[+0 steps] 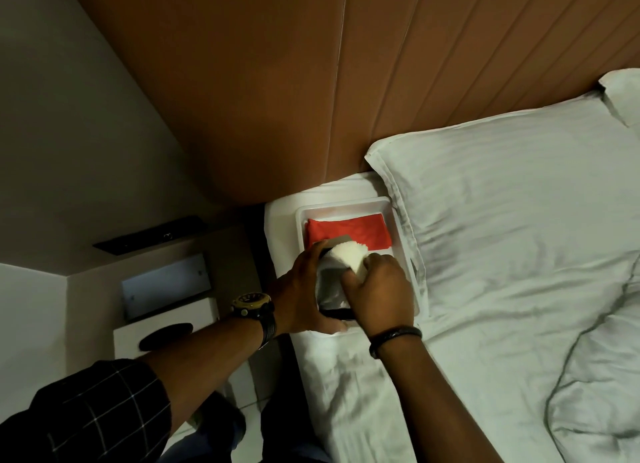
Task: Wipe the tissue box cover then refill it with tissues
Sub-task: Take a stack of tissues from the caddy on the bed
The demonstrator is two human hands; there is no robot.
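Tissue box cover (330,286): in white tray (398,220) on bed, long axis toward headboard; left hand (299,296) grip clasps its side; right hand (377,289) grip clutches tissues (348,254) directly over it

White tray (388,204) on the bed holding a red cloth (349,232). White tissues (348,256) above a tissue box cover (329,286) that appears grey with a black edge, though the light is dim. Pillow (519,199) at 3 o'clock: white, faintly striped. Headboard (277,81) at 12 o'clock: brown. Sleeve (90,414) at 8 o'clock: black with thin white checks. Wristwatch (252,303): black and gold. Bracelet (394,336): black.
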